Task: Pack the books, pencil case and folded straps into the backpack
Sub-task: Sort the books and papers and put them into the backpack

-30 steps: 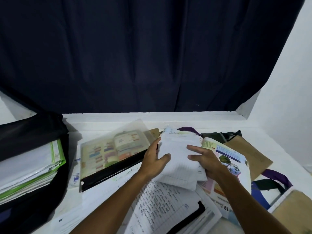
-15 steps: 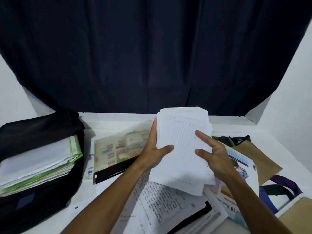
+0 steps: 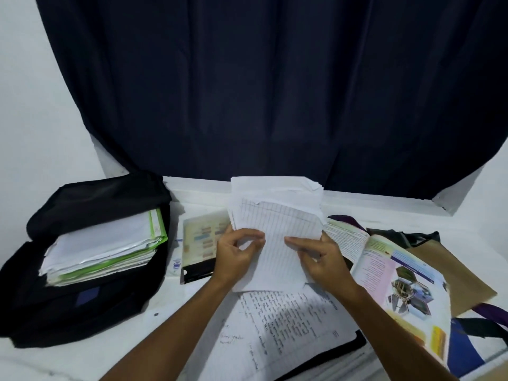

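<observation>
A black backpack (image 3: 55, 306) lies open at the left with a stack of books and papers (image 3: 104, 248) inside, some edged green. Both hands hold a bundle of loose lined sheets (image 3: 277, 210) upright above the table's middle. My left hand (image 3: 236, 257) grips its lower left edge, my right hand (image 3: 319, 259) its lower right. Under them lies a handwritten notebook (image 3: 286, 325). An open colourful textbook (image 3: 395, 273) lies to the right. Purple and dark straps (image 3: 492, 320) show at the far right.
A clear plastic folder with a black spine (image 3: 198, 243) lies between the backpack and the sheets. A brown envelope (image 3: 450, 273) sits under the textbook. A dark curtain (image 3: 261, 92) hangs behind the white table (image 3: 82, 361).
The bundle of lined sheets has been lifted off the pile and stood upright. Both hands have shifted down to its lower edge. The camera has turned left, showing more of the backpack.
</observation>
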The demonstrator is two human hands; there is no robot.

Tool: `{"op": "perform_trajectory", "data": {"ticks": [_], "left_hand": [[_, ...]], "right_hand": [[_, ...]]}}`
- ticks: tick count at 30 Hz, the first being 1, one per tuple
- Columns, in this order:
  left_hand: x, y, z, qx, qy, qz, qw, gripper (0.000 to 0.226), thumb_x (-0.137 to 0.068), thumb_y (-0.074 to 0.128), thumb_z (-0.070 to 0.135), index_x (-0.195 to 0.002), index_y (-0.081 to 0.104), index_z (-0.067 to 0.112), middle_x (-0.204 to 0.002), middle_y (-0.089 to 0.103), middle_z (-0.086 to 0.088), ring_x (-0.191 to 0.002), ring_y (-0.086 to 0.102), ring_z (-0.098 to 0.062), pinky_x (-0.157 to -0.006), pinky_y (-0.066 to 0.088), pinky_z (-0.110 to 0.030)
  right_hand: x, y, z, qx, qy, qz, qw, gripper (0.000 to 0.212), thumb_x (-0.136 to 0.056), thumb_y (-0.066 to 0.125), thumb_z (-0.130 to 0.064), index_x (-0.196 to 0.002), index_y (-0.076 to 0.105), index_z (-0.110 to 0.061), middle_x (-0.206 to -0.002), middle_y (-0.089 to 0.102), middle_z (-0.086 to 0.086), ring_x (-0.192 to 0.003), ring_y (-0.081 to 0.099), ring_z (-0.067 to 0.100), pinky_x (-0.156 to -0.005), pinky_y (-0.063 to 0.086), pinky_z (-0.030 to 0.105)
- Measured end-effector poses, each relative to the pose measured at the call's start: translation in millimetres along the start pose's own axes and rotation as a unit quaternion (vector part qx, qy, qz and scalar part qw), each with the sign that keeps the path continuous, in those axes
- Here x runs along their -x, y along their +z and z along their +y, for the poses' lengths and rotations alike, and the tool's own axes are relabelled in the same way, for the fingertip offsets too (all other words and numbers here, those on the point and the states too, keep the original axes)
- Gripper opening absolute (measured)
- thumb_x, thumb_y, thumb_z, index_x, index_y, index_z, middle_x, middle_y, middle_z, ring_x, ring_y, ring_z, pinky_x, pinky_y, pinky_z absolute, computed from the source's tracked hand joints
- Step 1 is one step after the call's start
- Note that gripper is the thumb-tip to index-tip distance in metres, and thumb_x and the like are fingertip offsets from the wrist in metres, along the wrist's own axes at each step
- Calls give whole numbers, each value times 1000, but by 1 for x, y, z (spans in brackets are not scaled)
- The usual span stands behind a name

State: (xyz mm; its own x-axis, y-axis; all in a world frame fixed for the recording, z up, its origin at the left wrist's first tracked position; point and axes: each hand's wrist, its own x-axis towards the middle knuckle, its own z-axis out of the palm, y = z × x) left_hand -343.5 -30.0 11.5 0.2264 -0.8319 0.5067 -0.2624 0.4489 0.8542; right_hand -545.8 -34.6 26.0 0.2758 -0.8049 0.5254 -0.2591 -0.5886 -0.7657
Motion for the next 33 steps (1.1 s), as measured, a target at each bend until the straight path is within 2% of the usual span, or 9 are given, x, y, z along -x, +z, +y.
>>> {"op": "perform_trajectory", "data": {"ticks": [2,6,8,12,17,22,26,29,33], "left_hand": [[11,-2,-9,-2,-35,-44,998,22,-76,79,4,-94,77,16,-105,72,-11,-101,68,-11,-94,54,-33],[14,-11,-9,-45,-51,-204,977,59,-79,76,8,-123,57,43,-140,54,4,-127,45,11,-104,34,-9],[6,-15,-8,-102,-25,-247,963,76,-79,78,16,-134,41,53,-149,41,13,-137,32,9,-110,25,-9],[-7,-12,10,-87,-24,-164,982,72,-78,81,15,-134,44,41,-136,44,28,-127,36,19,-104,30,-5],[-14,-1,32,88,-145,-65,983,44,-83,75,8,-120,63,29,-121,60,20,-108,58,9,-81,49,-8],[-20,-6,37,139,-202,-156,957,57,-90,61,-3,-131,57,36,-137,53,14,-121,57,-13,-95,54,-34],[-23,-21,31,-31,-84,-228,970,63,-86,72,9,-134,50,41,-144,45,22,-134,38,4,-111,32,-19],[-23,-21,28,-102,33,-211,972,56,-83,76,17,-129,52,37,-134,51,23,-127,43,11,-107,34,-12],[-16,-19,4,-158,116,-201,960,34,-86,69,21,-119,62,28,-120,63,15,-116,58,-7,-102,49,-37]], "right_hand": [[10,1,12,12,30,-21,999,53,-88,60,8,-108,65,-41,-117,60,4,-119,54,22,-96,49,19],[20,-3,21,72,45,-55,995,61,-92,59,-2,-127,45,-51,-145,45,6,-137,38,18,-109,39,33],[19,-7,18,62,58,-32,996,63,-92,61,-4,-129,40,-50,-144,45,1,-135,39,13,-107,39,25],[9,-8,5,-18,66,35,997,53,-90,63,-3,-130,48,-35,-131,51,-19,-117,50,-13,-89,41,2],[-8,-13,-14,-151,126,69,978,33,-91,62,-11,-113,64,-35,-122,62,-21,-116,56,-6,-94,47,13],[-9,-15,-13,-120,127,58,983,51,-88,66,-5,-125,56,-40,-127,53,-30,-119,47,-14,-93,44,11],[-11,-27,-11,-119,124,-16,985,49,-88,63,2,-116,64,-37,-122,61,-26,-119,52,-9,-92,45,9],[-13,-32,-10,-58,82,-40,994,45,-87,63,6,-109,68,-34,-115,67,-22,-116,58,-2,-97,46,15],[-7,-26,2,59,-11,-24,998,35,-87,61,10,-114,68,-12,-110,71,-3,-99,66,-5,-87,51,14]]}}
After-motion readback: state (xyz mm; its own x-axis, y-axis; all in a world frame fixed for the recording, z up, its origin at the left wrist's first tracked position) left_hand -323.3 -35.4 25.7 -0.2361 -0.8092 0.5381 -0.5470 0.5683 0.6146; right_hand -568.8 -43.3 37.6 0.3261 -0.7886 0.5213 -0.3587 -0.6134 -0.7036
